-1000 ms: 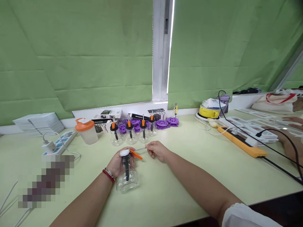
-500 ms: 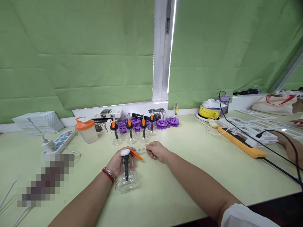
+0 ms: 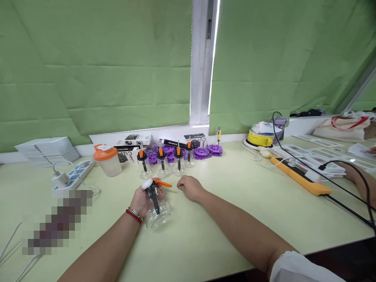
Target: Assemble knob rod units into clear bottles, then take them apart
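Right hand (image 3: 189, 187) has let go of the thin metal spout and now rests loosely curled and empty on the table (image 3: 235, 203), while the left hand (image 3: 143, 199) keeps gripping the tilted clear bottle (image 3: 157, 205) at its 9 o'clock, orange trigger (image 3: 163, 182) pointing toward 2 o'clock.

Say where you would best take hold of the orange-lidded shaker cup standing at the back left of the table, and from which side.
Grip the orange-lidded shaker cup around its translucent body below the lid, coming from its open front. It stands upright; boxes crowd its right and the lid's loop looks thin.
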Motion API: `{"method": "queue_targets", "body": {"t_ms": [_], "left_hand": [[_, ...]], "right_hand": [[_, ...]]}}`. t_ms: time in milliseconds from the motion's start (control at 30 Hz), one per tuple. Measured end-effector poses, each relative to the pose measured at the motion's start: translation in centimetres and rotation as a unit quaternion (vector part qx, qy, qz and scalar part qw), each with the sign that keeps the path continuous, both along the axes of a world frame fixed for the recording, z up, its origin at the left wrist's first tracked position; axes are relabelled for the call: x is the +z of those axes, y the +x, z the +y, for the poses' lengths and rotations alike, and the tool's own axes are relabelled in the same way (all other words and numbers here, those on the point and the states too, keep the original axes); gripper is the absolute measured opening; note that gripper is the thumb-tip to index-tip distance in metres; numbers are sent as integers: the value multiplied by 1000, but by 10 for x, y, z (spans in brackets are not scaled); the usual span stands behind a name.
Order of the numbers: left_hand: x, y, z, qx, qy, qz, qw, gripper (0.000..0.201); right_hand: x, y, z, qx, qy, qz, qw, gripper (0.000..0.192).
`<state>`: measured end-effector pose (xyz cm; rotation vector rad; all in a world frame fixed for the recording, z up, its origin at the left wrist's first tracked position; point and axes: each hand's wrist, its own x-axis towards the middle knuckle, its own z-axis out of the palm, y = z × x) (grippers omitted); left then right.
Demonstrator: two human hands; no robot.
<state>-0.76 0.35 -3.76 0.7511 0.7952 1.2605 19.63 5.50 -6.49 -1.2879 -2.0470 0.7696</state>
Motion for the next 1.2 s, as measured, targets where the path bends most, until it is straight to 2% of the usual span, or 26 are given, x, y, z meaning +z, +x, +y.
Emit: {"method": "queue_targets", "body": {"t_ms": [167,367,433,500,533,600,633,700,800,933,1000,1067,1133,1200], "left_hand": [[3,1,1,44,-33,-9,998,27],[8,4,-1,65,-45,-16,997,30],[9,7,-2,82,-29,-22,996,31],[9,10,-3,100,3,-30,994,34],[9,12,-4,110,20,-34,993,35],[8,15,-5,126,44,-33,991,37],[7,17,-5,131,55,-25,990,38],[7,18,-8,141,72,16,987,36],[7,18,-11,156,92,128,975,30],[13,17,-13,169,90,246,950,30],[17,18,-13,168,83,256,948,29],[20,19,-14,163,63,256,951,29],[22,20,-16,165,41,256,952,30],[21,20,-17,169,42,258,950,31]], "right_hand": [[2,-3,-5,4,15,-40,999,17],[9,1,-9,-30,-12,0,999,17],[15,4,-15,-25,-40,19,999,31],[23,7,-24,20,-138,71,988,55],[28,8,-30,62,-226,122,964,61],[38,9,-41,139,-374,235,886,64],[42,9,-46,159,-411,280,853,61],[48,9,-51,162,-426,337,824,52],[51,11,-50,131,-401,351,836,42],[51,16,-46,123,-310,294,896,51],[55,20,-49,125,-222,244,936,59],[62,25,-53,153,-84,167,970,68],[69,29,-57,188,57,91,976,76],[72,31,-58,205,119,55,970,84]]}}
